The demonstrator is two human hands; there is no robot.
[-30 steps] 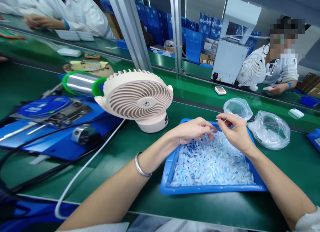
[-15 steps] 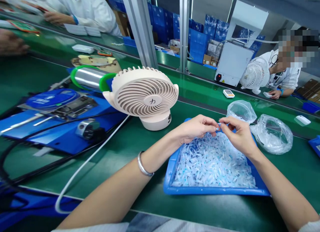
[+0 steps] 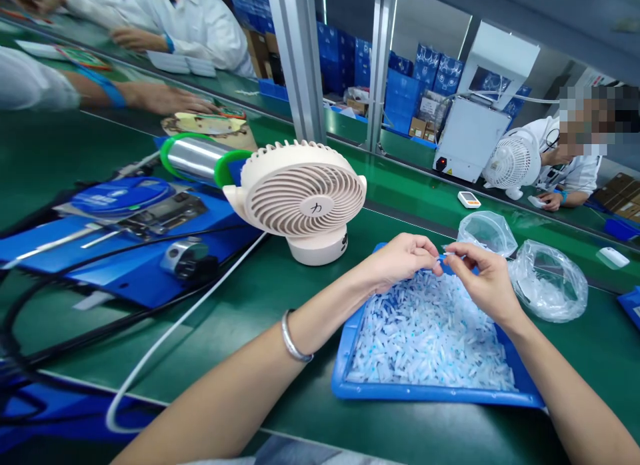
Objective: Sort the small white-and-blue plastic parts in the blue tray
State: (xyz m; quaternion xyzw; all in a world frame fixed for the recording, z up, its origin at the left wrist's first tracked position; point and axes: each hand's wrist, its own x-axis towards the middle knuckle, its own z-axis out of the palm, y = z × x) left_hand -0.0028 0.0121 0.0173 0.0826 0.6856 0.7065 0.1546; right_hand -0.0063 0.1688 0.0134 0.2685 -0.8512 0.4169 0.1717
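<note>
Over the far part of a blue tray [image 3: 440,393], both my hands meet fingertip to fingertip. My left hand [image 3: 407,259] pinches a small white and blue plastic piece [image 3: 441,258], its exact kind too small to make out. Opposite it, my right hand [image 3: 483,278] has thumb and forefinger closed at the same spot, on a small whitish plastic piece. The two pieces touch or nearly touch; I cannot tell whether they are joined. Below, a heap of small white and light-blue plastic pieces [image 3: 430,338] fills the tray.
A beige fan [image 3: 315,201] stands left of the tray. Clear plastic bags [image 3: 550,281] lie at its right. Further left is a blue machine [image 3: 125,251] with black cables and a white cord. A co-worker's arm [image 3: 145,97] reaches in at upper left; other people sit across the bench.
The view has shifted slightly, so the bench sits a little lower and to the right. A co-worker's arm has reached in from the left. My hands stay together over the tray, fingertips slightly changed.
</note>
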